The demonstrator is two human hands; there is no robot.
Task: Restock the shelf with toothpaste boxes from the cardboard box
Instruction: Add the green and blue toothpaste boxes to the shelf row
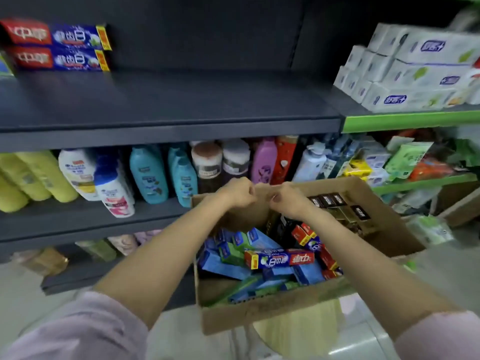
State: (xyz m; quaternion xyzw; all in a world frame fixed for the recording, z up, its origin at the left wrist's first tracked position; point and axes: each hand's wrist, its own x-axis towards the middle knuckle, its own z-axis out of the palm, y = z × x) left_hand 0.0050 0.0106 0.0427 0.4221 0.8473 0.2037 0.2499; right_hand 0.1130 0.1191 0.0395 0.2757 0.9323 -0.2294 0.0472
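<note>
Dark grey shelving (166,126) with a dark back panel (207,32) fills the view; to its right stands a green-edged rack (410,120). Bottles (148,175) line the lower board, tissue packs (405,71) the rack. Pale glossy floor tiles (363,341) reflect light

Two bare forearms enter from 6 to 7 o'clock and 5 o'clock, each wearing a pale pink, soft-looking sleeve pushed up towards the elbow; left hand (237,192) and right hand (285,201) carry no gloves, rings or watch.
</note>
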